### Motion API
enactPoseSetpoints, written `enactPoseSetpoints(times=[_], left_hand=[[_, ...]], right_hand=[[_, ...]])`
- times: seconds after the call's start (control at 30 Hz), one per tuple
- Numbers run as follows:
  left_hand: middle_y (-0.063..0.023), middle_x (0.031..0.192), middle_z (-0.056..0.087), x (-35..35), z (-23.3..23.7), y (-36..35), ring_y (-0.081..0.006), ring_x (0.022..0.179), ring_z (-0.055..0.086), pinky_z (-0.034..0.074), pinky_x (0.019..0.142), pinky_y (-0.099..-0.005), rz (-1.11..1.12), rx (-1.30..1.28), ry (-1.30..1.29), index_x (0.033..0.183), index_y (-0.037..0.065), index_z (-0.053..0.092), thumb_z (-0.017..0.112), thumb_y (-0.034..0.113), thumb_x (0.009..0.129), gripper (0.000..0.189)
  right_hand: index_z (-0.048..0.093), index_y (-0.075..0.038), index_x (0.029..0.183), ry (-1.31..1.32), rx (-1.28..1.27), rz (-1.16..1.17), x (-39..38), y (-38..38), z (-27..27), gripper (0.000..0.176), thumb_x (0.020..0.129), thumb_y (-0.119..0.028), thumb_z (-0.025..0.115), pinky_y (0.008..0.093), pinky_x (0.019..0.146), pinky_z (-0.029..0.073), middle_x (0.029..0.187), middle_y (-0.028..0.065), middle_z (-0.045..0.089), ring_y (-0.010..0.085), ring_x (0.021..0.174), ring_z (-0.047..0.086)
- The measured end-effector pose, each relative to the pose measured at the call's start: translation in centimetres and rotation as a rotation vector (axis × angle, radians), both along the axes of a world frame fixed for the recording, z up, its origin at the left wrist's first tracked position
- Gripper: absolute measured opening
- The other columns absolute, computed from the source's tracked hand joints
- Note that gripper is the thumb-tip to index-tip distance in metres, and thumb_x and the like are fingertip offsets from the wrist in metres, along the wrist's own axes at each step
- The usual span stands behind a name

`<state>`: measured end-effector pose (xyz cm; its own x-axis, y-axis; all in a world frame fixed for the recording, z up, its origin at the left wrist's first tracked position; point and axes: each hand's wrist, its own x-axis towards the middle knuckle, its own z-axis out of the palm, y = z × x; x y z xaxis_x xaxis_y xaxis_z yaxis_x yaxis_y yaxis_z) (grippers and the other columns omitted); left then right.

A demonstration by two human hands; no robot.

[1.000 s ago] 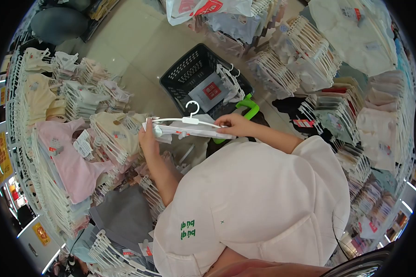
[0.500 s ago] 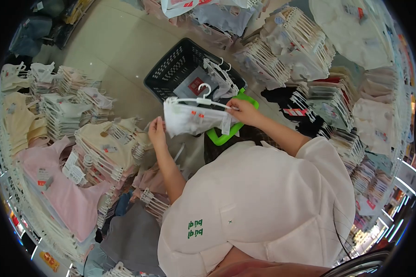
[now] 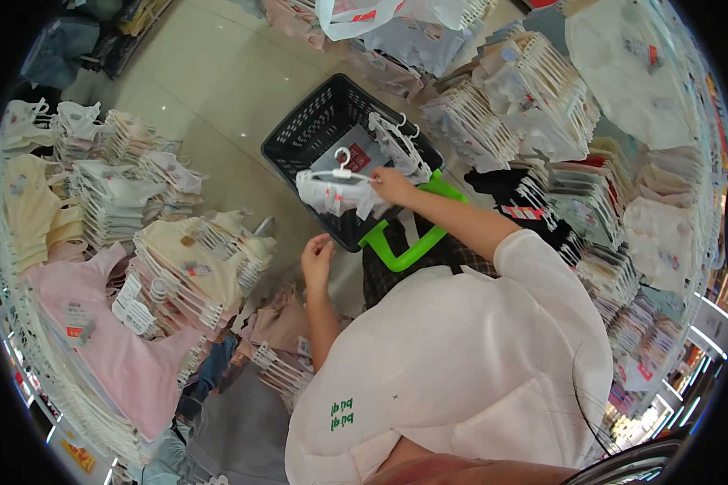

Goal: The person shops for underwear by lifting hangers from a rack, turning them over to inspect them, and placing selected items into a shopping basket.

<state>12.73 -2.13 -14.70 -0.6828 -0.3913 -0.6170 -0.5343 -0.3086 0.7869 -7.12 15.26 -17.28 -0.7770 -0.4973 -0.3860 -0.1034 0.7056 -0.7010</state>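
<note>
My right hand grips the right end of a white clothes hanger. From it hangs a small white garment with red marks and a white tag, held over the shopping basket. The basket is black with perforated walls, and its bright green handle is tipped toward my body. White hangers with pale clothing lie along the basket's right side. Off the basket's lower left, my left hand is empty, its fingers loosely bent and apart from the garment.
At the left stand racks of cream garments and a pink top with tags. On the right are dense rows of hung clothes and black items. A white bag shows at the top, beyond the tiled floor.
My left hand has let go of the garment's edge and drawn back down and right. My right hand has carried the hanger and garment leftward over the basket.
</note>
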Motion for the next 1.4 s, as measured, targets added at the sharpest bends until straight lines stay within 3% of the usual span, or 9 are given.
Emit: enactPoseSetpoints(times=[0.13,0.4,0.7,0.8,0.97,1.03,1.17,1.27,1.4], left_hand=[[0.0020,0.066,0.052,1.9,-0.5,0.0,-0.0060,0.060,0.048,0.039,0.057,-0.0187,-0.079,-0.014,0.001,0.101,0.001,0.058,0.057,0.002,0.076,0.025],[0.0009,0.061,0.053,5.1,-0.9,1.8,-0.0071,0.056,0.050,0.041,0.056,-0.0201,-0.089,0.057,-0.099,0.099,-0.001,0.058,0.057,0.000,0.074,0.026],[-0.0001,0.058,0.054,5.9,0.0,2.7,-0.0069,0.054,0.052,0.040,0.052,-0.0197,-0.112,0.101,-0.259,0.099,0.000,0.060,0.058,0.004,0.074,0.025],[-0.0001,0.058,0.053,4.7,0.6,3.1,-0.0064,0.054,0.050,0.038,0.051,-0.0197,-0.137,0.091,-0.218,0.098,0.000,0.059,0.058,0.007,0.077,0.022],[-0.0002,0.059,0.052,1.5,1.2,4.6,-0.0070,0.053,0.049,0.038,0.051,-0.0200,-0.184,0.013,-0.106,0.095,0.001,0.059,0.058,0.011,0.080,0.018],[-0.0003,0.060,0.052,-0.1,1.6,5.9,-0.0074,0.054,0.050,0.038,0.052,-0.0205,-0.225,-0.043,-0.062,0.094,0.001,0.059,0.058,0.011,0.080,0.017],[-0.0068,0.069,0.056,-2.9,1.5,10.0,-0.0122,0.066,0.054,0.042,0.056,-0.0260,-0.377,-0.285,0.138,0.091,0.000,0.059,0.056,0.013,0.083,0.016],[-0.0190,0.075,0.058,-5.0,4.6,13.0,-0.0279,0.066,0.056,0.042,0.058,-0.0330,-0.616,-0.212,0.273,0.087,-0.003,0.058,0.051,0.029,0.087,0.032],[-0.0208,0.061,0.051,-5.9,3.8,13.3,-0.0278,0.055,0.054,0.038,0.052,-0.0351,-0.650,-0.193,0.065,0.076,-0.005,0.055,0.044,0.035,0.090,0.044]], right_hand=[[0.061,-0.010,0.093,-0.001,0.016,-0.315,-5.9,0.7,-5.1,0.020,0.074,-0.013,0.056,0.0396,0.075,0.045,0.088,0.0160,0.062,0.0329,0.085,0.059],[0.067,-0.011,0.086,0.080,0.191,-0.392,-12.1,2.1,-12.1,0.020,0.076,-0.015,0.050,0.0387,0.074,0.046,0.084,0.0157,0.063,0.0315,0.083,0.059],[0.061,-0.009,0.101,-0.053,0.413,-0.129,-11.2,1.0,-13.7,0.033,0.069,-0.010,0.051,0.0386,0.080,0.045,0.098,0.0175,0.061,0.0319,0.093,0.058],[0.062,-0.010,0.099,-0.036,0.484,0.075,-11.0,1.6,-11.8,0.032,0.068,-0.011,0.052,0.0389,0.079,0.046,0.096,0.0167,0.061,0.0312,0.094,0.058],[0.062,-0.010,0.090,-0.043,0.549,0.362,-9.2,5.2,0.4,0.023,0.073,-0.021,0.052,0.0424,0.068,0.047,0.088,0.0168,0.061,0.0313,0.082,0.060],[0.064,-0.007,0.079,0.089,0.271,0.344,-5.7,8.0,5.4,0.022,0.075,-0.025,0.052,0.0431,0.064,0.047,0.075,0.0171,0.062,0.0327,0.073,0.061],[0.063,-0.008,0.067,0.074,0.169,0.312,1.5,10.2,12.2,0.028,0.078,-0.031,0.052,0.0433,0.058,0.045,0.061,0.0134,0.058,0.0317,0.060,0.058],[0.061,-0.008,0.058,0.400,0.200,0.338,4.0,10.5,11.7,0.028,0.074,-0.029,0.053,0.0409,0.055,0.044,0.053,0.0120,0.055,0.0297,0.054,0.057],[0.058,-0.007,0.051,0.453,0.157,0.212,3.4,10.5,11.0,0.022,0.064,-0.025,0.055,0.0399,0.053,0.044,0.049,0.0110,0.054,0.0295,0.048,0.055]])
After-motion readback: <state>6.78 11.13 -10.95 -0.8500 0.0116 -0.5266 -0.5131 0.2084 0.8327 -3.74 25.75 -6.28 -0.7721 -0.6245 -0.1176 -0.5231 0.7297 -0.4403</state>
